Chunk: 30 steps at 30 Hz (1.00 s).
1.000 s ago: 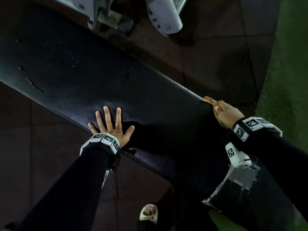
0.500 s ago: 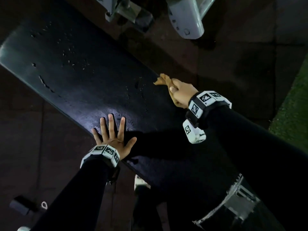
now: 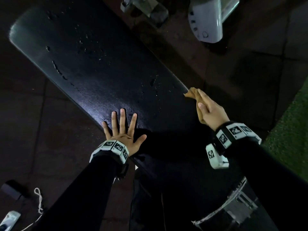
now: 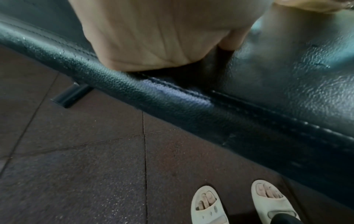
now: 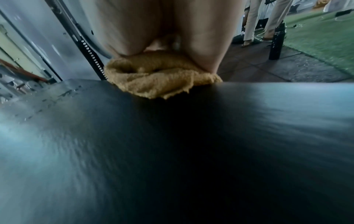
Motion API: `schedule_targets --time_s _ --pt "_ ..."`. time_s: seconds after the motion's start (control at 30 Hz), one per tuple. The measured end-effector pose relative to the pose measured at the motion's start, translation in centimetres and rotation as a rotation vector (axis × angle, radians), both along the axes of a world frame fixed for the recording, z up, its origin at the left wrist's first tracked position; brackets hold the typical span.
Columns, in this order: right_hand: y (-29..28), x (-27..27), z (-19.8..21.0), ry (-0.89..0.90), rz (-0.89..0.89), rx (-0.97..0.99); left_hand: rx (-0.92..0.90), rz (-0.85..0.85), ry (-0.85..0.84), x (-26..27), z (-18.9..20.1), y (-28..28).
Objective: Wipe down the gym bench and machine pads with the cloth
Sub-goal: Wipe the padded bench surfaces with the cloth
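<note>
The black padded bench (image 3: 100, 67) runs diagonally, with water droplets on its far half. My left hand (image 3: 123, 129) lies flat on its near edge, fingers spread; the left wrist view shows the palm (image 4: 162, 33) pressed on the stitched seam (image 4: 172, 100). My right hand (image 3: 208, 110) grips a bunched tan cloth (image 3: 191, 93) against the bench's far edge. From the right wrist, the cloth (image 5: 159, 81) sits under the hand (image 5: 201, 30) at the rim of the pad (image 5: 172, 151).
Grey machine parts (image 3: 206, 19) stand past the bench's far side. Green turf (image 3: 286, 124) lies to the right, where a black bottle (image 5: 276, 40) and another person's legs (image 5: 262, 19) stand. My slippered feet (image 4: 206, 204) are on dark rubber tiles. A small device with a cord (image 3: 11, 217) lies lower left.
My right hand slid the cloth forward along the bench's far edge, then back a little toward me. The left hand stayed flat in place.
</note>
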State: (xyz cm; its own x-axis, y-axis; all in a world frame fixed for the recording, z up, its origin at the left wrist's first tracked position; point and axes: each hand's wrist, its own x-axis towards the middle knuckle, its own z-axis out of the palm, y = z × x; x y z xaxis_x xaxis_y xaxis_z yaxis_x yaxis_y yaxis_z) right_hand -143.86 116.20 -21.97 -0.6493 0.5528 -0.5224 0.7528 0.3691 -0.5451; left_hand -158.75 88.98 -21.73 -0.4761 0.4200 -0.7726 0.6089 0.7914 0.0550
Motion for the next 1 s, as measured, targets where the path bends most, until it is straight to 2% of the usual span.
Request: schedule_targets --time_s 0.07,0.2,0.3,0.37,0.5,0.53,0.63,0.7,0.8,0.93,1.0 --pt "0.1 -3.6 -0.4 0.021 0.054 0.047 -0.002 -0.001 0.009 0.0 0.0 0.0" --pt "-1.8 -11.1 -0.9 -0.012 0.29 0.182 -0.003 -0.012 0.015 0.0 -0.3 0.0" --pt "-4.9 -12.8 -0.8 -0.063 0.42 0.295 0.002 -0.01 0.013 0.0 -0.2 -0.1" --pt "-6.9 -11.3 -0.7 -0.011 0.515 0.371 0.004 -0.006 0.016 0.0 -0.2 0.0" --pt "-10.1 -4.4 -0.7 0.108 0.639 0.392 0.012 -0.001 0.012 0.1 -0.2 -0.1" --pt "-10.3 -2.6 -0.7 0.092 0.649 0.374 0.018 -0.001 0.012 0.1 -0.2 -0.1" --pt "-9.0 1.6 -0.7 -0.159 0.83 0.373 0.031 -0.002 -0.001 0.1 -0.1 -0.1" --pt "-7.5 2.7 -0.4 -0.185 0.766 0.36 0.027 -0.006 -0.005 0.1 -0.1 -0.1" --pt "-5.3 2.2 0.1 -0.073 0.426 0.328 0.03 -0.006 -0.016 0.1 -0.1 -0.1" --pt "-2.6 -3.4 -1.4 -0.064 0.196 0.256 0.043 -0.006 -0.021 0.1 -0.1 -0.2" --pt "-2.4 -7.0 -1.7 -0.03 0.152 0.235 0.039 -0.006 -0.014 0.1 -0.2 -0.2"
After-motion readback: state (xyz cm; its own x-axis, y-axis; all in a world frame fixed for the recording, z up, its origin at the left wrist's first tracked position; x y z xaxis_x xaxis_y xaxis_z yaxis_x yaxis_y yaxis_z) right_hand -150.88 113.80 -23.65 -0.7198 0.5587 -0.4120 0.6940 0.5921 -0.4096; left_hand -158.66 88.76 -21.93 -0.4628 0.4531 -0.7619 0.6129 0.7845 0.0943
